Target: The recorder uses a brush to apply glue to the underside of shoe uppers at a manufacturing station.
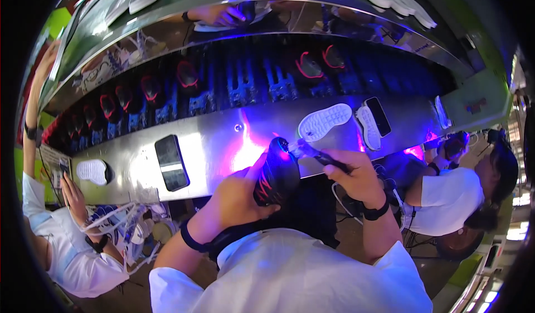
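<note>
Bright steel is forming a long counter (212,171), its back edge running beside a dark rack (242,84) where black shoes with red trim (150,88) are standing in a spaced row. Near the middle of the front edge, the left hand (237,199) is gripping a dark shoe (278,174), which is crossing that edge in this view. The right hand (356,176) is closing around the handle of a brush (323,157), its bristles meeting the shoe's far end. Behind the shoe, bare steel is running to the back edge under a violet glow (245,151). More is stretching leftward to a phone (172,162), and beyond it to a white sole (92,171) near the left end. Toward the right, room is narrowing: a big sole (325,122) is lying just beyond the brush, and a smaller sole (369,128) is sitting right against another phone (379,116) by the back edge. Co-workers are flanking the counter, one at the left end (78,257), one past the right hand (451,199). Pale cords (131,218) are hanging below the front edge, left of the left forearm.
</note>
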`<action>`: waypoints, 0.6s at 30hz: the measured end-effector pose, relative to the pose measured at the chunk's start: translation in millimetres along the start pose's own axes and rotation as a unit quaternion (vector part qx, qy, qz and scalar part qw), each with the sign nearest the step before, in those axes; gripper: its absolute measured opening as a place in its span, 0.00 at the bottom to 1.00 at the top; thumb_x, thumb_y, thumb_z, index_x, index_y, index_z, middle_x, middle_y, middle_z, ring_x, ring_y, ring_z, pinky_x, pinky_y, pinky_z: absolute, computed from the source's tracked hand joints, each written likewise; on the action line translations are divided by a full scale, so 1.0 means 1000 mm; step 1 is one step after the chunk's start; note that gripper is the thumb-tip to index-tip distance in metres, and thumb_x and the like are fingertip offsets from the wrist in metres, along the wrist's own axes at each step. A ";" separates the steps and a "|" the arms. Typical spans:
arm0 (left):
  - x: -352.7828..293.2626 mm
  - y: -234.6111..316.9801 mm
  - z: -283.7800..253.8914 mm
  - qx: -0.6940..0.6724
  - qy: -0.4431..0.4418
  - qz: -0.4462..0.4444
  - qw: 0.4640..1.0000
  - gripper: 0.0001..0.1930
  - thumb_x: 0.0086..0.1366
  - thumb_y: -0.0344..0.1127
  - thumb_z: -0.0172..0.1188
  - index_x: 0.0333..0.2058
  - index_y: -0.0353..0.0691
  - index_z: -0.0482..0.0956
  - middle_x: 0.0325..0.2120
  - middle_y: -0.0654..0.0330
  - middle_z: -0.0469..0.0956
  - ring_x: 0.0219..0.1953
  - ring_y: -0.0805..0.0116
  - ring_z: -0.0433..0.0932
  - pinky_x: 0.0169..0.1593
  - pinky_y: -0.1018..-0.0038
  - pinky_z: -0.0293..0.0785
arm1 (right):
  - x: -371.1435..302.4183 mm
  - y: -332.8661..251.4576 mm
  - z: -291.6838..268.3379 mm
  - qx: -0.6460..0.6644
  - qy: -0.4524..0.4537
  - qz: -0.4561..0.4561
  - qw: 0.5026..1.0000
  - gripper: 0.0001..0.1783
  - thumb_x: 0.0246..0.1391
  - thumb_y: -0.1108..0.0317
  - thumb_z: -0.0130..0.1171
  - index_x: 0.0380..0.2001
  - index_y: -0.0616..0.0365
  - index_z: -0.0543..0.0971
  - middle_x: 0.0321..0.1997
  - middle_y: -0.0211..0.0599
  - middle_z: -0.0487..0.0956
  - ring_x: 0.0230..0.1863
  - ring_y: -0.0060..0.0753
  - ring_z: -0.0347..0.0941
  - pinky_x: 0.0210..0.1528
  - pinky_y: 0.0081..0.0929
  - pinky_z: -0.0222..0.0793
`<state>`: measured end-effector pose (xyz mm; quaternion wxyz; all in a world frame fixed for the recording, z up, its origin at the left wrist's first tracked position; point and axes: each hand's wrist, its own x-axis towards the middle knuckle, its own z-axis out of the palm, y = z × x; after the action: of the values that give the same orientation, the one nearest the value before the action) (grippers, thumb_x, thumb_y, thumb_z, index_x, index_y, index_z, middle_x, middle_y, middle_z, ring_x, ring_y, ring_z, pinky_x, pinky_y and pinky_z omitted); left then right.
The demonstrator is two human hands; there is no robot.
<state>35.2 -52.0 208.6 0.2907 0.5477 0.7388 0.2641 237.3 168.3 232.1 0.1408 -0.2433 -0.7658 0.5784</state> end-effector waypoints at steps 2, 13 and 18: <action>-0.002 0.008 0.003 -0.110 0.029 0.044 0.993 0.56 0.43 0.41 0.82 0.69 0.35 0.59 0.48 0.43 0.81 0.49 0.45 0.83 0.55 0.57 0.79 | -0.001 -0.007 -0.004 -0.010 -0.069 0.021 0.997 0.19 0.60 0.71 0.66 0.55 0.61 0.82 0.33 0.31 0.81 0.33 0.18 0.71 0.37 0.23 0.69; 0.006 0.035 0.015 -0.399 -0.077 -0.017 0.914 0.45 0.53 0.35 0.80 0.65 0.34 0.64 0.53 0.57 0.79 0.56 0.67 0.79 0.61 0.65 0.75 | -0.039 0.026 -0.026 0.068 -0.104 0.041 0.991 0.22 0.60 0.71 0.66 0.58 0.60 0.80 0.50 0.37 0.85 0.50 0.26 0.78 0.58 0.28 0.70; 0.013 0.042 0.023 -0.477 -0.109 -0.105 0.866 0.39 0.57 0.33 0.77 0.64 0.33 0.65 0.51 0.56 0.79 0.53 0.66 0.80 0.60 0.65 0.75 | -0.050 0.058 -0.011 0.051 -0.033 -0.063 0.996 0.21 0.61 0.71 0.65 0.57 0.61 0.80 0.48 0.36 0.85 0.48 0.26 0.78 0.55 0.28 0.72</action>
<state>76.2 -27.3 220.2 0.6211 0.2869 0.5397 0.4906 297.2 163.3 183.2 0.1640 -0.1677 -0.7535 0.6142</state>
